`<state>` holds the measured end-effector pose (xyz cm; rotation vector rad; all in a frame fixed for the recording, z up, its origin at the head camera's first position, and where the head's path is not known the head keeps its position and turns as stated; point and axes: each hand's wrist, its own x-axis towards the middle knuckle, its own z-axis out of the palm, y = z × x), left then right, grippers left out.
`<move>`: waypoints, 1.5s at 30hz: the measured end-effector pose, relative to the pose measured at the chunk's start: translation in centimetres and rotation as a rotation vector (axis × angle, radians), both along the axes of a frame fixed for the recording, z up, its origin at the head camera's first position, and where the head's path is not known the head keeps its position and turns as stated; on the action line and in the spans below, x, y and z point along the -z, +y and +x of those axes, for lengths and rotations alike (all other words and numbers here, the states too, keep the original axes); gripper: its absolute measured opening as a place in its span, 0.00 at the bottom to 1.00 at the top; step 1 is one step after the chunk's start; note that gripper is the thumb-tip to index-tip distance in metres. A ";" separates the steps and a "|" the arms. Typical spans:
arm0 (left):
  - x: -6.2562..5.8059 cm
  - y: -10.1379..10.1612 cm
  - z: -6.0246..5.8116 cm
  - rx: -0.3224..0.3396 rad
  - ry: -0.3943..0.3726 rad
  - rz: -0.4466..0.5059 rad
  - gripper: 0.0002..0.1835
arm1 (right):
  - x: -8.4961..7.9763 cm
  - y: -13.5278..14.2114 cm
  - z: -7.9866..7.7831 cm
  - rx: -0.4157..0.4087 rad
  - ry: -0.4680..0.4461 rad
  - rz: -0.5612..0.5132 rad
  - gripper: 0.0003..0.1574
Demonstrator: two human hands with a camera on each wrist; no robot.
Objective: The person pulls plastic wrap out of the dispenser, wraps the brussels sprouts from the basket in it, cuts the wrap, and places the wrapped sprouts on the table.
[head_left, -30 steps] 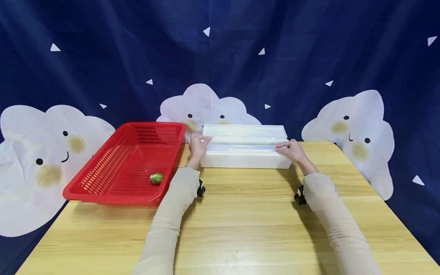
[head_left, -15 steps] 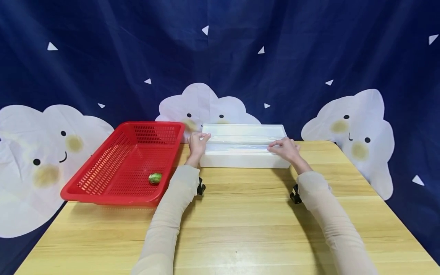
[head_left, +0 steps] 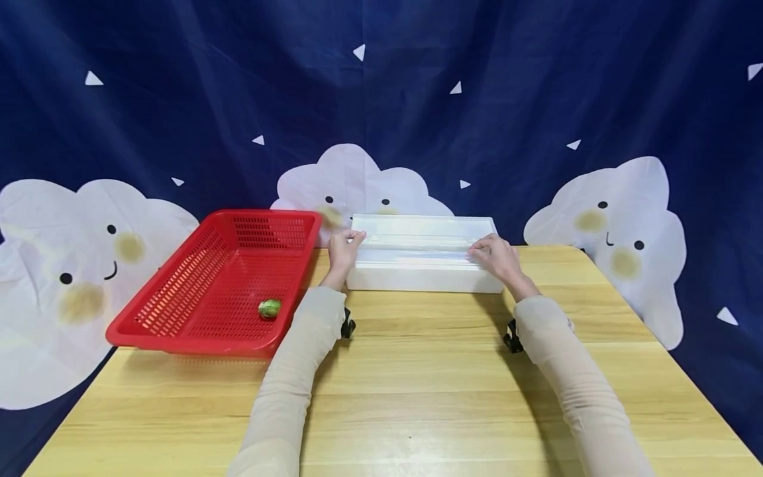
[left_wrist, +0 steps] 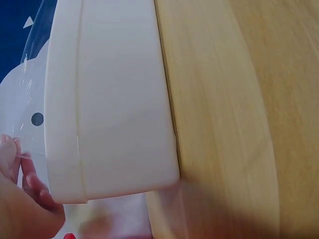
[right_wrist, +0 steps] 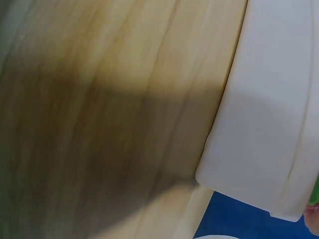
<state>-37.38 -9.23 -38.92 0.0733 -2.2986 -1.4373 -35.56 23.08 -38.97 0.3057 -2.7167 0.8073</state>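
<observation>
A long white plastic-wrap dispenser box (head_left: pixel 426 279) lies at the back of the table, its lid (head_left: pixel 426 225) raised. Clear plastic wrap (head_left: pixel 411 255) shines across its opening. At the box's left end my left hand (head_left: pixel 342 254) pinches the film's edge between thumb and forefinger. The left wrist view shows the stretched film beside the left hand (left_wrist: pixel 27 199). My right hand (head_left: pixel 499 260) pinches at the film near the right end; its fingertips are mostly out of the right wrist view, where a small green thing (right_wrist: pixel 314 193) of unclear kind shows next to it.
A red perforated basket (head_left: pixel 191 344) stands left of the box, with a small green vegetable (head_left: pixel 269 309) inside. Wood tabletop (head_left: pixel 417 384) stretches in front. A dark blue curtain (head_left: pixel 405 93) with cloud prints hangs behind the table.
My right hand has moved a little left along the box from its right end, then very slightly back. My left hand stays at the left end. Basket and box have not moved.
</observation>
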 end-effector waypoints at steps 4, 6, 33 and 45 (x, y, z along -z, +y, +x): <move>0.2 0.2 0.0 0.025 -0.004 0.048 0.11 | 0.0 0.1 0.0 -0.001 0.017 0.017 0.12; 0.3 0.3 0.0 0.038 -0.004 0.087 0.10 | 0.0 0.2 0.0 -0.012 0.030 0.008 0.11; 0.4 0.2 -0.1 0.082 -0.027 0.080 0.10 | -0.3 1.9 0.2 -0.081 0.066 0.154 0.08; 0.6 0.0 0.0 0.040 0.031 0.049 0.07 | -0.3 1.9 0.2 -0.026 0.078 0.137 0.08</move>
